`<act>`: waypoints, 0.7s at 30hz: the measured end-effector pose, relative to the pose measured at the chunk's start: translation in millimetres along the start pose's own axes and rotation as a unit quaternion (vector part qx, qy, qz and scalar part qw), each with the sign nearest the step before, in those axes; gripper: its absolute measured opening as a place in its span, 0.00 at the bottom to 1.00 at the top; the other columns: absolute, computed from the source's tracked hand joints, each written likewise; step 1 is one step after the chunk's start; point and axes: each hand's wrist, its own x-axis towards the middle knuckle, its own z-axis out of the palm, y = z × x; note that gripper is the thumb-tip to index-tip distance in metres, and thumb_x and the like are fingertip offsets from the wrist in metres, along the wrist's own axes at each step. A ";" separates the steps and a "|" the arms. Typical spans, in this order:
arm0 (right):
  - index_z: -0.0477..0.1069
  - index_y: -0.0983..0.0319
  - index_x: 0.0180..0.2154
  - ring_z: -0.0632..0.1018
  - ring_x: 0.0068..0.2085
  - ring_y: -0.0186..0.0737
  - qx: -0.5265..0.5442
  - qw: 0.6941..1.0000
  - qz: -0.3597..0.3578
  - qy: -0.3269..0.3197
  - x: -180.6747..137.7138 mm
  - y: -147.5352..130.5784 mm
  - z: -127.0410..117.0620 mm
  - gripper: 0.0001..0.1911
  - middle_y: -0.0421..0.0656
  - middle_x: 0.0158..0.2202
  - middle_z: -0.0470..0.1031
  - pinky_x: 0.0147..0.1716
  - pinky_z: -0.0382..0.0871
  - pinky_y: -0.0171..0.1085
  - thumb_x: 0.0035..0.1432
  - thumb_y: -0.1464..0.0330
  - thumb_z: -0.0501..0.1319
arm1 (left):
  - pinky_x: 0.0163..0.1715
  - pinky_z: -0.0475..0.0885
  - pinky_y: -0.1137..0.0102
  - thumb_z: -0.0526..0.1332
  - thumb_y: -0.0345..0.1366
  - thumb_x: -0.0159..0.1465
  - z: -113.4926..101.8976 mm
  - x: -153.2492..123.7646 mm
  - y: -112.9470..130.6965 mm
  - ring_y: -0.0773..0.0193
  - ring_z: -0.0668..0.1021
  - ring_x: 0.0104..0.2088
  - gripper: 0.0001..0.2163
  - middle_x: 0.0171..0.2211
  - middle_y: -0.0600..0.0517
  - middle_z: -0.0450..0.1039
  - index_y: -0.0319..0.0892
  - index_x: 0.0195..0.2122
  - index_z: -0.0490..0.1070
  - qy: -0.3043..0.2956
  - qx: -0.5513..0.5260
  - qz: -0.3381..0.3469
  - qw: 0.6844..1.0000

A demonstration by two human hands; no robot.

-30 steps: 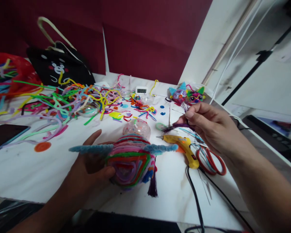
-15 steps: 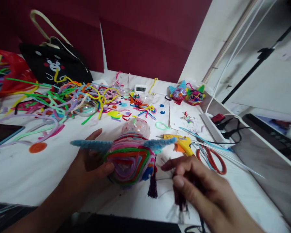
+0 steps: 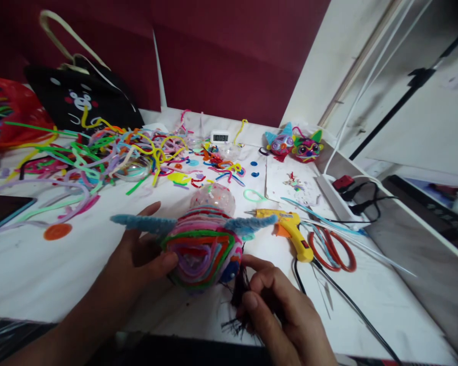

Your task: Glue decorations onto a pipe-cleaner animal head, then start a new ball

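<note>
While the left hand (image 3: pixel 141 259) cupped the pipe-cleaner ball (image 3: pixel 202 251) from its left side, thumb pressed on the coiled front and fingers wrapped behind, the right hand (image 3: pixel 278 310) was closed in a pinch on the dark tassel (image 3: pixel 239 297) that hung from the ball's lower right. The ball sat just above the white table (image 3: pixel 34 274), close to its near edge, in front of a clear confetti-filled sphere (image 3: pixel 212 195). The likeliest trouble seemed to be the tassel. Its threads already splayed loose below the fingers, and a hard tug could have frayed it further or pulled it off the ball. The wound coils looked held by pressure alone on the thumb side, so a squeeze there might have shifted them. The yellow glue gun (image 3: pixel 290 229) lay just beside the ball with its nozzle aimed at the right-hand blue stem (image 3: pixel 252 223). A swing that way could have brought fuzz against the tip. The gun's black cable (image 3: pixel 339 300) ran close by the right wrist and could have snagged. The ball's coiled face pointed toward the wearer. Its long axis ran left to right along the two blue stems, roughly level and parallel with the table's near edge, while the tassel pointed down toward the wearer.
</note>
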 end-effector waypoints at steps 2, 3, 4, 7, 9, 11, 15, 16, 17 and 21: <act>0.65 0.58 0.32 0.75 0.29 0.33 0.009 1.000 0.008 0.006 -0.8 1.5 0.2 0.15 0.49 0.52 0.76 0.25 0.69 0.32 0.65 0.55 0.58 | 0.34 0.82 0.72 0.79 0.47 0.43 0.9 -0.6 1.6 0.48 0.82 0.48 0.56 0.52 0.46 0.78 0.57 0.69 0.46 -0.006 0.006 -0.004 1.000; 0.66 0.58 0.32 0.75 0.29 0.33 0.012 1.000 0.012 0.006 -1.1 1.8 0.3 0.16 0.49 0.51 0.77 0.25 0.70 0.32 0.65 0.54 0.59 | 0.34 0.82 0.73 0.78 0.47 0.44 1.2 -0.7 2.2 0.49 0.82 0.49 0.56 0.53 0.45 0.77 0.57 0.69 0.45 -0.009 0.010 -0.006 1.000; 0.66 0.58 0.32 0.76 0.29 0.33 0.013 1.000 0.013 0.005 -1.3 1.8 0.3 0.16 0.49 0.50 0.77 0.25 0.70 0.32 0.65 0.54 0.59 | 0.35 0.82 0.73 0.78 0.48 0.45 1.3 -0.7 2.8 0.50 0.82 0.49 0.56 0.54 0.45 0.77 0.56 0.70 0.44 -0.010 0.013 -0.006 1.000; 0.67 0.59 0.31 0.76 0.29 0.32 0.020 1.000 0.013 0.002 -2.0 -0.8 0.0 0.17 0.50 0.52 0.76 0.26 0.70 0.32 0.65 0.53 0.58 | 0.35 0.82 0.73 0.77 0.49 0.46 1.1 -0.7 4.5 0.50 0.82 0.48 0.55 0.53 0.44 0.77 0.55 0.70 0.44 -0.007 0.024 -0.007 1.000; 0.68 0.60 0.31 0.76 0.29 0.32 0.023 1.000 0.018 0.006 -2.5 -3.8 -0.8 0.17 0.51 0.54 0.75 0.26 0.70 0.32 0.65 0.53 0.58 | 0.34 0.82 0.73 0.78 0.49 0.44 1.2 -0.7 6.1 0.50 0.83 0.47 0.55 0.51 0.45 0.79 0.56 0.69 0.47 -0.004 0.029 -0.006 1.000; 0.67 0.60 0.31 0.76 0.28 0.32 0.027 0.999 0.024 0.008 -2.8 -6.5 -2.1 0.17 0.51 0.55 0.74 0.26 0.71 0.33 0.64 0.53 0.59 | 0.34 0.82 0.73 0.78 0.49 0.44 2.1 -0.5 8.2 0.49 0.82 0.48 0.53 0.50 0.46 0.79 0.57 0.68 0.50 -0.008 0.029 -0.007 1.000; 0.67 0.59 0.31 0.75 0.28 0.32 0.036 0.999 0.026 0.001 -1.6 -9.0 -4.2 0.17 0.48 0.45 0.78 0.28 0.70 0.33 0.65 0.54 0.59 | 0.42 0.82 0.69 0.76 0.50 0.47 6.3 1.5 11.6 0.48 0.80 0.53 0.48 0.55 0.45 0.76 0.55 0.66 0.54 -0.028 0.015 -0.003 1.000; 0.67 0.59 0.31 0.75 0.28 0.33 0.037 0.999 0.026 0.001 -1.2 -9.1 -4.2 0.17 0.47 0.41 0.78 0.28 0.71 0.33 0.65 0.54 0.59 | 0.43 0.82 0.68 0.76 0.50 0.48 7.3 2.1 12.0 0.47 0.79 0.53 0.45 0.56 0.45 0.75 0.54 0.65 0.55 -0.036 0.014 0.006 0.999; 0.67 0.59 0.32 0.75 0.29 0.34 0.039 0.999 0.028 0.002 -0.8 -9.0 -4.1 0.17 0.46 0.37 0.78 0.29 0.71 0.33 0.65 0.53 0.59 | 0.44 0.82 0.67 0.75 0.49 0.50 8.1 2.7 12.1 0.46 0.79 0.54 0.43 0.57 0.45 0.75 0.53 0.64 0.57 -0.045 0.016 0.015 0.999; 0.68 0.59 0.31 0.76 0.28 0.35 0.047 0.998 0.035 0.023 -1.2 -8.4 -3.2 0.17 0.45 0.34 0.78 0.28 0.70 0.33 0.63 0.52 0.61 | 0.44 0.82 0.67 0.74 0.50 0.52 7.6 3.3 10.4 0.46 0.78 0.55 0.37 0.58 0.45 0.74 0.52 0.60 0.61 -0.065 0.025 0.026 0.997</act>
